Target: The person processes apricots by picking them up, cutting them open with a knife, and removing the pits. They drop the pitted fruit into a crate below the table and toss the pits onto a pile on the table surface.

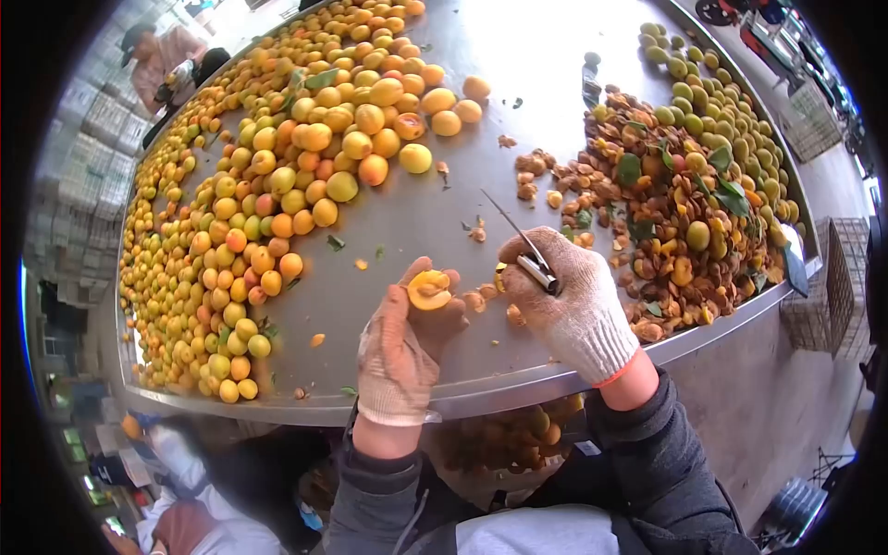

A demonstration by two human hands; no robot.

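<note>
My left hand (396,356), in a stained knit glove, holds a cut apricot half (428,290) with its inside turned up and something brown in its middle. In my gloved right hand (573,301) is a small knife (533,248), its thin blade pointing up and away to the left. A bit of yellow fruit (500,277) shows at the fingers of that hand. Both hands are over the near side of a metal table (370,236). Brown pits and scraps (481,296) lie between them.
Whole apricots (277,176) are heaped across the table's left side. A pile of pits, scraps and leaves (666,213) lies at the right, with greenish fruit (740,120) behind it. A person (166,60) sits at the far left. Crates (832,287) stand beyond the right edge.
</note>
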